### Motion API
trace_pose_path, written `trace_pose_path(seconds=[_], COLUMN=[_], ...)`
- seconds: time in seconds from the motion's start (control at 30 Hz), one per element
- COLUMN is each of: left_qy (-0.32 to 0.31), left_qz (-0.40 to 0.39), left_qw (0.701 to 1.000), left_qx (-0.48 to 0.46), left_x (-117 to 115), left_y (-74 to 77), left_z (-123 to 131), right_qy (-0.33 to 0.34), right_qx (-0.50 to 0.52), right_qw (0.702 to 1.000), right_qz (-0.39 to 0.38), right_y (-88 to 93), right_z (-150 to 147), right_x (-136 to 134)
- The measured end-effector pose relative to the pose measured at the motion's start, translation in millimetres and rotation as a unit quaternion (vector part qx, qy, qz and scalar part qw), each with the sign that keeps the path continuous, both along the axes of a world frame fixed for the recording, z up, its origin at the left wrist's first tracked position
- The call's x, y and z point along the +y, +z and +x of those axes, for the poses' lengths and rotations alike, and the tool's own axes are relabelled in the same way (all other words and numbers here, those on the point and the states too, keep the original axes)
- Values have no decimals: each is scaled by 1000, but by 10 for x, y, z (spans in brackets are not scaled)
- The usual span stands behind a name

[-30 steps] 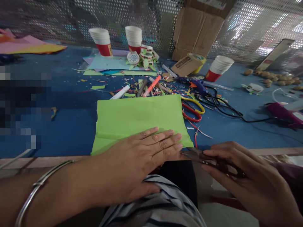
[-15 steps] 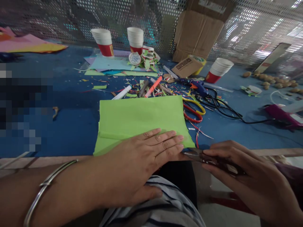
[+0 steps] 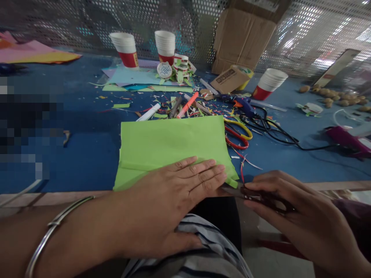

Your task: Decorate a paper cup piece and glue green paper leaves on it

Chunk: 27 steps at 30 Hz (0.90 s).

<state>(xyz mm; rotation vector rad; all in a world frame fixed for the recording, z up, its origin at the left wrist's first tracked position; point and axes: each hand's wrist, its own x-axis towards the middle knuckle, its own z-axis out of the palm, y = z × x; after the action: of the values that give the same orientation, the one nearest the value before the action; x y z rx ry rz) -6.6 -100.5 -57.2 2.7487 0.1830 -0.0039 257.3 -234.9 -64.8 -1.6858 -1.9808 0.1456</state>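
My left hand [image 3: 185, 185] lies flat, fingers stretched out, on a green paper sheet [image 3: 171, 139] at the table's near edge. The sheet looks folded or layered, with a crease across its lower part. My right hand [image 3: 290, 208] grips a small dark-handled cutting tool [image 3: 257, 196] with a pointed blade; I cannot tell whether it is a knife or snips. Its blade points left, at the paper's lower right corner, close to my left fingertips. A narrow green strip is bent out at that corner. Red-and-yellow-handled scissors [image 3: 239, 135] lie partly under the sheet.
Beyond the paper lie markers [image 3: 188, 104] among scraps. A blue glue gun [image 3: 245, 106] trails a black cord to the right. Paper cup stacks [image 3: 124, 48], coloured sheets [image 3: 130, 75], a cardboard box [image 3: 243, 38] and walnut-like pieces [image 3: 344, 96] stand or lie farther back.
The cutting tool and my right hand have shifted slightly left. A narrow strip at the paper's lower right corner now bends out. My left hand stays pressed on the sheet.
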Motion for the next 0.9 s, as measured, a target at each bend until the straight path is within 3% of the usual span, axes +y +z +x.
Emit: trace_pose_path(seconds=[0.2,0.5,0.67,0.9], left_qy=[-5,-21,-34,48], left_qz=[21,50,36,43], left_qw=[1000,998,998,997], left_qx=[-5,38,35,38], left_x=[-1,110,160,-64], left_y=[-15,193,121,10], left_z=[0,195,147,215], right_qy=[2,-12,-14,-11], right_qx=[-2,-27,-7,-11], right_qw=[1000,999,1000,1000], right_qz=[3,12,3,7], right_y=[-19,-12,-56,-42], right_z=[4,21,32,47], right_x=[-15,-62,-86,-71])
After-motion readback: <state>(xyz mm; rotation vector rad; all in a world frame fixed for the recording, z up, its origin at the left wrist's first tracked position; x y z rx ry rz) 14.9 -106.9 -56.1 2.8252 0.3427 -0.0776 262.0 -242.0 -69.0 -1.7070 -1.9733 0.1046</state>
